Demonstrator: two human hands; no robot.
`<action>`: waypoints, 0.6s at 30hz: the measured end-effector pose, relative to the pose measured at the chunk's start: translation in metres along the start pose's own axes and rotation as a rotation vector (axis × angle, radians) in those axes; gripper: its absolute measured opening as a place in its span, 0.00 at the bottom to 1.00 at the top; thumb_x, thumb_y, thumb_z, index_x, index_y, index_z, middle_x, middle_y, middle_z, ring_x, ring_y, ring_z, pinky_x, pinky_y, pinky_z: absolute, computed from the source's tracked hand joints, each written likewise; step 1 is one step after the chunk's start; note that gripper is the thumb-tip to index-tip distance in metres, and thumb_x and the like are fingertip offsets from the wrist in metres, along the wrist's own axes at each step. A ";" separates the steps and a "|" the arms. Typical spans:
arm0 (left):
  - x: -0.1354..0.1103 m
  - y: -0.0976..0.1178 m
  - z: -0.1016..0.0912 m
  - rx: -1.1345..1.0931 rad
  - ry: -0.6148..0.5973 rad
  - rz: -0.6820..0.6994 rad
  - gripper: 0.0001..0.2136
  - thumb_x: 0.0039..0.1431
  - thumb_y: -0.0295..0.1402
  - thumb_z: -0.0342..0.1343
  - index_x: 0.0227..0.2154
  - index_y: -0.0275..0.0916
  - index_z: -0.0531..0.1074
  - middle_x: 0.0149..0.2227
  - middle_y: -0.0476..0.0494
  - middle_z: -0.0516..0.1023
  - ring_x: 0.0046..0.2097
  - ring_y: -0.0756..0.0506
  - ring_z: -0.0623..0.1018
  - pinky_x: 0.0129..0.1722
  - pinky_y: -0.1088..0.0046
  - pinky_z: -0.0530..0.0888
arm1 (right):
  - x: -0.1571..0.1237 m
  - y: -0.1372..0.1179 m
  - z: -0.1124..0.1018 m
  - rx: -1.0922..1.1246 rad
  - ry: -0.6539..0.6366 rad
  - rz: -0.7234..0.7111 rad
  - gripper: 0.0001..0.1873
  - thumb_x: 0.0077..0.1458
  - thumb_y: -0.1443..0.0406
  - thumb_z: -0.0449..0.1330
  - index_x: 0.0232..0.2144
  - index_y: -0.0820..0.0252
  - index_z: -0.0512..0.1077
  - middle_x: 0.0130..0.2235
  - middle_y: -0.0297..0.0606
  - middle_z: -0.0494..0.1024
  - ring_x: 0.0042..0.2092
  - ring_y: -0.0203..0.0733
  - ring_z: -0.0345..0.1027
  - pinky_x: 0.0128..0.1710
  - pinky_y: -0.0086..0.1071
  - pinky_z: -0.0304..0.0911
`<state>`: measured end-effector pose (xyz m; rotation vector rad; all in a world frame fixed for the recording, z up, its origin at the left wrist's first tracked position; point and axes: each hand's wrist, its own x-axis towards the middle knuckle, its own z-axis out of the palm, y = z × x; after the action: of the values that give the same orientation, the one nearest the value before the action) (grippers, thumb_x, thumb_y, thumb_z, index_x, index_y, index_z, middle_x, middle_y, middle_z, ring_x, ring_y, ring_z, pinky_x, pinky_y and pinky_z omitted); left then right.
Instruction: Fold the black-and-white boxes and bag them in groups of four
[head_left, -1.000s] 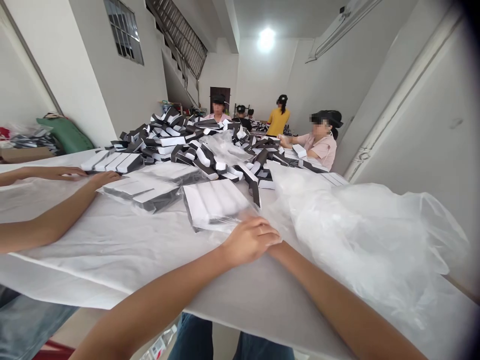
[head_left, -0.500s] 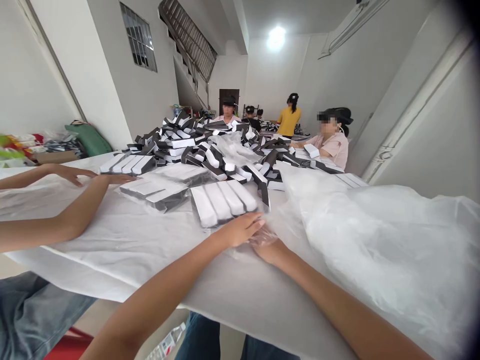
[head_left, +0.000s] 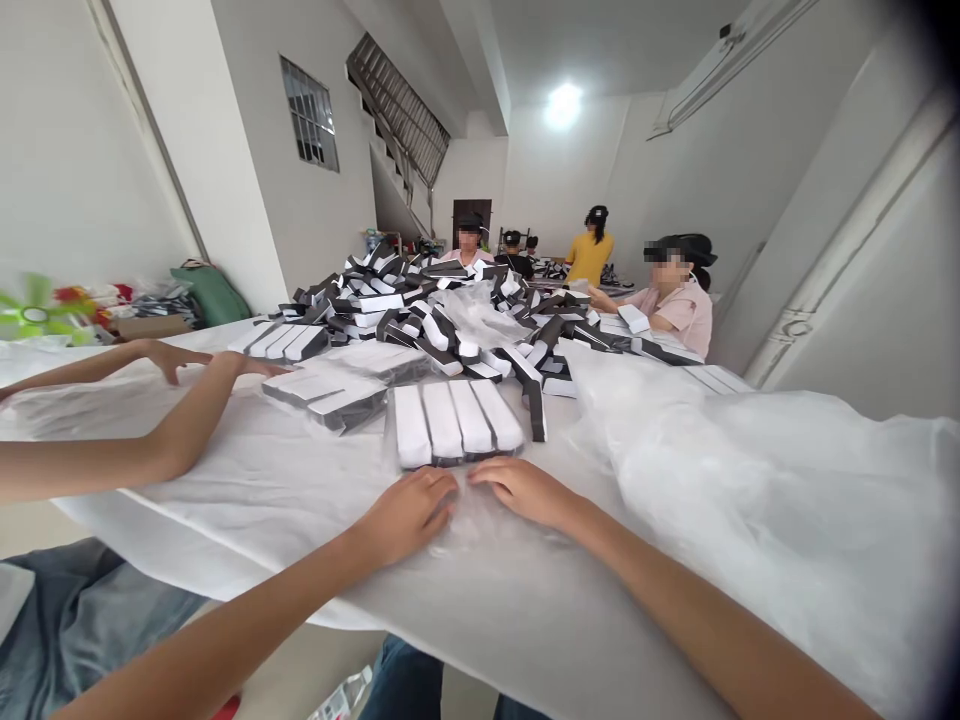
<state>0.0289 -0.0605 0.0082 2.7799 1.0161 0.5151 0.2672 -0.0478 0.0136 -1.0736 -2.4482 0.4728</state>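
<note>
Both my hands lie flat near the table's front, side by side. My left hand (head_left: 409, 517) and my right hand (head_left: 521, 492) rest on a thin clear plastic film (head_left: 469, 510), their fingertips almost meeting. Just beyond them sits a row of several white boxes with black bases (head_left: 450, 425), its near side touching the film. Neither hand grips anything that I can see. A co-worker's two hands (head_left: 199, 362) rest at the left, near bagged white-and-black boxes (head_left: 322, 395).
A large heap of black-and-white boxes (head_left: 420, 305) covers the table's far half. A billowing plastic sheet (head_left: 757, 510) fills the right side. White cloth (head_left: 225, 510) covers the table, whose front edge lies below my arms. Several seated co-workers work beyond the heap.
My hands have drawn back toward me from the row of boxes and now lie side by side. The plastic has slid off the boxes, and the view has swung to the left.
</note>
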 end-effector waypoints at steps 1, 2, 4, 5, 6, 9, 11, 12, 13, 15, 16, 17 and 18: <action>-0.003 -0.007 0.001 0.017 0.031 -0.065 0.14 0.66 0.34 0.46 0.50 0.39 0.69 0.53 0.39 0.73 0.54 0.41 0.72 0.55 0.59 0.70 | -0.002 0.011 0.007 -0.012 0.018 -0.002 0.21 0.63 0.69 0.47 0.52 0.53 0.73 0.56 0.35 0.74 0.57 0.40 0.66 0.58 0.38 0.59; -0.005 -0.015 0.002 0.032 0.052 -0.113 0.14 0.65 0.35 0.47 0.50 0.38 0.69 0.53 0.39 0.73 0.54 0.41 0.72 0.55 0.59 0.70 | -0.005 0.018 0.012 -0.020 0.026 0.008 0.21 0.64 0.67 0.47 0.54 0.53 0.72 0.59 0.35 0.71 0.60 0.41 0.63 0.61 0.39 0.56; -0.008 -0.034 0.004 0.058 0.074 -0.174 0.17 0.63 0.39 0.50 0.53 0.39 0.68 0.56 0.39 0.71 0.57 0.39 0.70 0.57 0.58 0.68 | -0.010 0.025 0.015 -0.022 0.004 0.069 0.22 0.66 0.59 0.48 0.60 0.50 0.66 0.64 0.34 0.64 0.64 0.43 0.55 0.64 0.43 0.51; -0.008 -0.043 0.005 0.067 0.076 -0.198 0.20 0.63 0.42 0.51 0.55 0.39 0.67 0.57 0.38 0.69 0.59 0.38 0.68 0.58 0.57 0.67 | -0.012 0.026 0.015 -0.027 -0.024 0.106 0.25 0.65 0.55 0.49 0.62 0.50 0.62 0.66 0.33 0.60 0.66 0.45 0.51 0.65 0.45 0.48; -0.008 -0.052 0.006 0.070 0.071 -0.221 0.22 0.63 0.44 0.51 0.56 0.39 0.66 0.59 0.38 0.68 0.61 0.37 0.66 0.59 0.56 0.66 | -0.014 0.025 0.014 -0.038 -0.054 0.137 0.29 0.63 0.51 0.49 0.64 0.49 0.59 0.68 0.33 0.55 0.68 0.47 0.47 0.66 0.46 0.44; -0.007 -0.068 0.002 0.048 0.057 -0.275 0.26 0.63 0.49 0.48 0.58 0.40 0.64 0.62 0.39 0.64 0.63 0.37 0.63 0.61 0.57 0.64 | -0.015 0.022 0.012 -0.075 -0.130 0.151 0.38 0.59 0.43 0.50 0.66 0.49 0.53 0.70 0.33 0.47 0.70 0.50 0.39 0.68 0.48 0.36; -0.009 -0.065 -0.004 0.022 0.094 -0.301 0.24 0.65 0.48 0.45 0.57 0.41 0.65 0.61 0.41 0.66 0.63 0.38 0.63 0.61 0.58 0.63 | -0.015 0.021 0.013 -0.076 -0.122 0.134 0.40 0.57 0.42 0.51 0.66 0.49 0.54 0.70 0.33 0.47 0.70 0.51 0.39 0.68 0.48 0.36; -0.011 -0.060 -0.007 0.012 0.128 -0.299 0.22 0.65 0.47 0.44 0.56 0.42 0.66 0.60 0.41 0.67 0.62 0.39 0.64 0.61 0.59 0.64 | -0.015 0.020 0.014 -0.069 -0.090 0.136 0.39 0.58 0.43 0.51 0.66 0.49 0.55 0.70 0.34 0.50 0.69 0.51 0.41 0.67 0.48 0.38; -0.013 -0.052 -0.010 0.007 0.157 -0.282 0.20 0.65 0.46 0.45 0.54 0.42 0.66 0.59 0.41 0.68 0.61 0.39 0.65 0.60 0.60 0.65 | -0.015 0.020 0.015 -0.058 -0.040 0.144 0.36 0.59 0.44 0.51 0.65 0.50 0.56 0.68 0.35 0.54 0.68 0.50 0.45 0.66 0.48 0.43; -0.016 -0.034 -0.013 0.020 0.180 -0.217 0.19 0.62 0.46 0.51 0.52 0.43 0.66 0.57 0.41 0.69 0.58 0.39 0.67 0.56 0.60 0.67 | -0.016 0.019 0.016 -0.028 0.078 0.151 0.28 0.63 0.50 0.49 0.61 0.52 0.61 0.63 0.38 0.64 0.63 0.48 0.56 0.62 0.45 0.53; -0.017 -0.024 -0.012 0.041 0.168 -0.190 0.20 0.59 0.46 0.54 0.51 0.43 0.66 0.55 0.41 0.70 0.57 0.38 0.68 0.54 0.60 0.68 | -0.017 0.017 0.016 -0.011 0.126 0.139 0.24 0.64 0.52 0.48 0.58 0.53 0.65 0.59 0.39 0.69 0.60 0.46 0.60 0.59 0.43 0.57; -0.016 -0.016 -0.009 0.073 0.155 -0.183 0.20 0.58 0.45 0.56 0.50 0.43 0.66 0.53 0.41 0.71 0.54 0.38 0.70 0.52 0.59 0.69 | -0.017 0.014 0.016 0.005 0.157 0.112 0.21 0.64 0.54 0.49 0.54 0.53 0.67 0.56 0.39 0.72 0.56 0.45 0.64 0.56 0.41 0.59; -0.015 -0.009 -0.006 0.113 0.147 -0.194 0.18 0.58 0.43 0.56 0.48 0.42 0.67 0.51 0.41 0.72 0.52 0.38 0.71 0.50 0.58 0.69 | -0.018 0.010 0.017 0.015 0.168 0.073 0.17 0.63 0.55 0.51 0.51 0.53 0.69 0.52 0.38 0.74 0.53 0.44 0.66 0.54 0.40 0.61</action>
<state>0.0107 -0.0627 0.0073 2.7305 1.3707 0.6616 0.2756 -0.0571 -0.0098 -1.1512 -2.2627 0.4054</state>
